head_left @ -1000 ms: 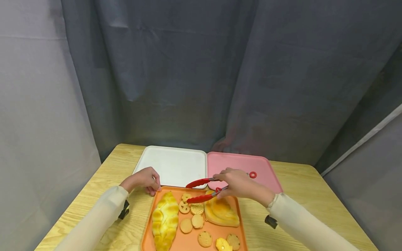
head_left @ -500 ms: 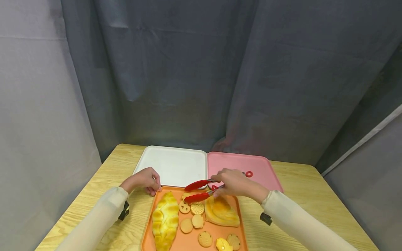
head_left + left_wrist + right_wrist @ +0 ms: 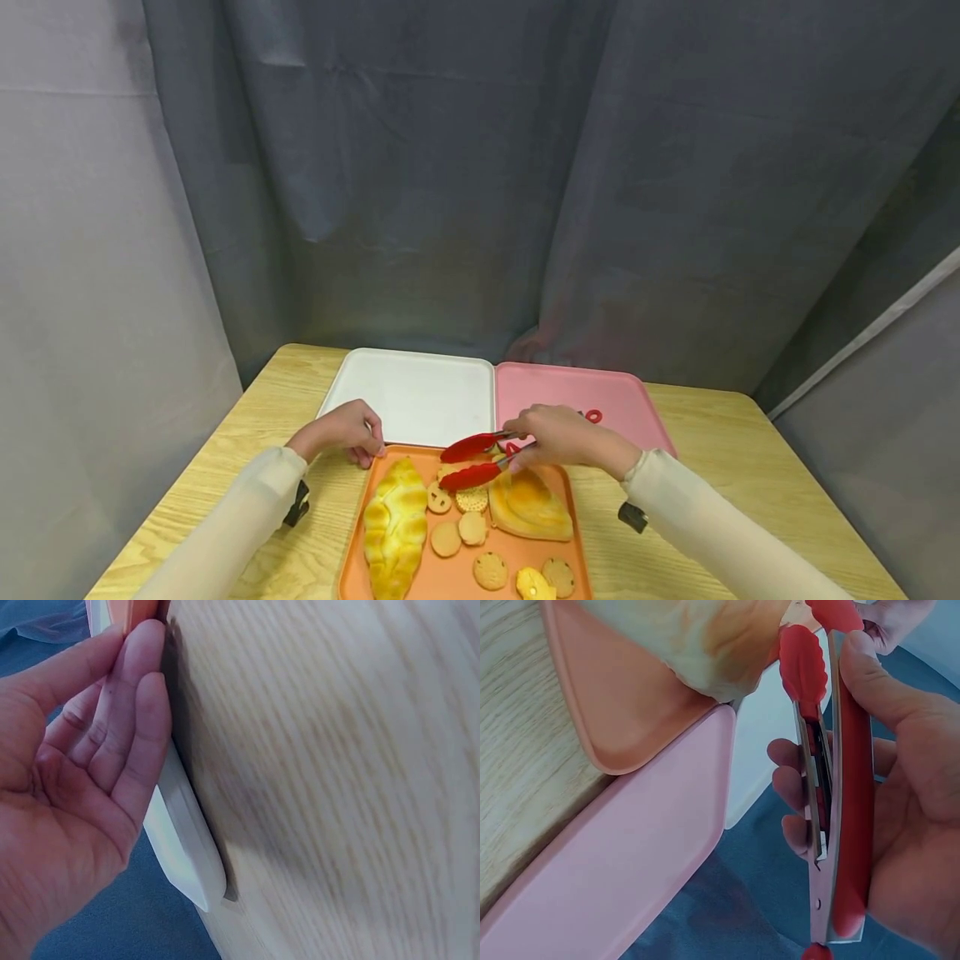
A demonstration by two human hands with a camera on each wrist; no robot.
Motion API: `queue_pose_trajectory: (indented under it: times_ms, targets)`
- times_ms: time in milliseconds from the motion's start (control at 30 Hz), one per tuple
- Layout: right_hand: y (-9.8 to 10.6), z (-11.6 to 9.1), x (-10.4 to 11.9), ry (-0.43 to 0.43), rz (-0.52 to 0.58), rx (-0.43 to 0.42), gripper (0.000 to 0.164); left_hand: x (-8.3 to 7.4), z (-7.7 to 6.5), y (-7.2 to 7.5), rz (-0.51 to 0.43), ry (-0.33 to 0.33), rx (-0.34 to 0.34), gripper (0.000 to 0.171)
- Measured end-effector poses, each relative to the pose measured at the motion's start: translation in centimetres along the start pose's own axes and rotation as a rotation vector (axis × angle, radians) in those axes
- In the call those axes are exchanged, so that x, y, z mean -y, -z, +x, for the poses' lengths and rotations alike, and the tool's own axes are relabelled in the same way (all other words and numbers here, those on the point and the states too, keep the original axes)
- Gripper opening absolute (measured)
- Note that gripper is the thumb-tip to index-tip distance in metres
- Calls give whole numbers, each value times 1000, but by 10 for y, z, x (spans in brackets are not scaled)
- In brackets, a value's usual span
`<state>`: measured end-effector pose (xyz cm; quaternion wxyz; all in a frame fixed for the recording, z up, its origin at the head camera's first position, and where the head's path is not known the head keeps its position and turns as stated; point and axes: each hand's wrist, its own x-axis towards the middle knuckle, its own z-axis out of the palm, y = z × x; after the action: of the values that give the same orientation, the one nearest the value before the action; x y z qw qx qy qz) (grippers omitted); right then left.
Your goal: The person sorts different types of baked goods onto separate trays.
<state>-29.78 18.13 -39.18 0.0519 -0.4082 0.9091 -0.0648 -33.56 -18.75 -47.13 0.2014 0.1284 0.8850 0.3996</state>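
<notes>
My left hand (image 3: 351, 429) pinches the far left corner of an orange tray (image 3: 456, 579) between thumb and fingers; the left wrist view shows the tray's rim (image 3: 129, 613) at the fingertips. My right hand (image 3: 558, 435) grips red-tipped metal tongs (image 3: 851, 825) with its fingers wrapped around both arms. The tongs' two red tips (image 3: 468, 477) stand apart over the tray's far part, right at a cluster of cookies (image 3: 439, 500) that they partly hide. To their right lies a triangular golden bread (image 3: 528, 508). A long braided loaf (image 3: 395, 525) fills the tray's left side.
Behind the orange tray, a white tray (image 3: 420, 392) and a pink tray (image 3: 577, 387) lie side by side on the wooden table (image 3: 720, 483). Several round cookies (image 3: 491, 571) and a yellow flower-shaped piece (image 3: 532, 585) lie on the orange tray's near part. Grey curtains (image 3: 450, 167) hang behind.
My right hand has shifted slightly left with the tongs, and the tongs' tips have come closer together over the cookies. My left hand has stayed at the tray's corner.
</notes>
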Motion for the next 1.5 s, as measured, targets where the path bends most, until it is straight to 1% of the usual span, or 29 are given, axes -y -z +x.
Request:
queue_pose_trajectory:
  times_ms: [167,467,600,700,833,967,1100,1267,1333,1500]
  targets:
    - [-3,0,0,38,-40,-32,52,0,-1,0,-3,5,5,11]
    - [-5,0,5,56,-90,-78,48,3,-1,2,0,-6,-6,12]
    - [-3,-1,6,67,-114,-101,47,4,-1,3,-2,-15,2,12]
    - [-1,-3,6,60,-124,-125,47,5,-2,3,-6,-7,9,12]
    - [3,-8,3,11,-128,-180,47,5,-2,2,-6,1,1,13]
    - [9,-14,-7,-48,-137,-260,51,5,-2,2,0,-11,-14,13]
    - [17,-24,-24,-106,-147,-342,56,4,-2,2,3,-18,-16,14]
    - [25,-39,-48,-215,-199,-430,61,3,0,2,-6,-6,-13,14]
    - [26,-45,-58,-258,-216,-456,63,3,-1,1,-6,-3,-11,14]
    - [25,-62,-82,-333,-265,-497,66,3,-1,0,-11,-10,-6,14]
